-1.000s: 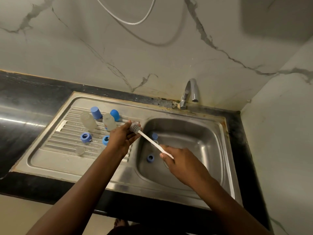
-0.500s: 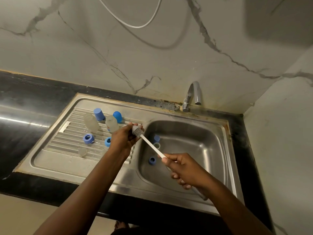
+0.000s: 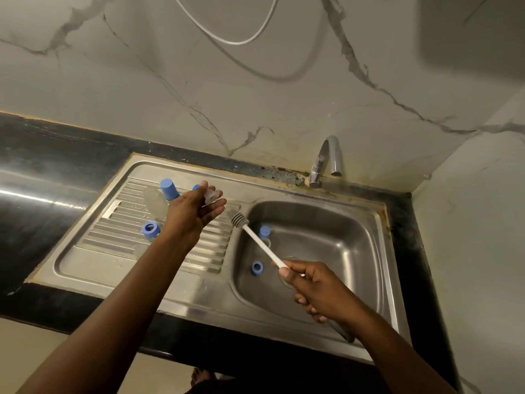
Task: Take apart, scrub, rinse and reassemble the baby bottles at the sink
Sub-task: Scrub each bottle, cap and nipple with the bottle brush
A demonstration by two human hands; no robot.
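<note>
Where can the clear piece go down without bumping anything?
The front of the drainboard, between the blue ring and the sink's front rim, is bare. So is the basin's right half. The drainboard's back is crowded with a blue cap and clear bottle; the basin's left holds more blue parts.

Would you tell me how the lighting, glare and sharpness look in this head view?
Head view: dim, warm light; a glare streak on the counter at left; a broad shadow on the wall top right; wide-angle bending of the sink rim; the left hand and the teat it pinches are smeared; the brush gripped by the right hand is crisper.
</note>
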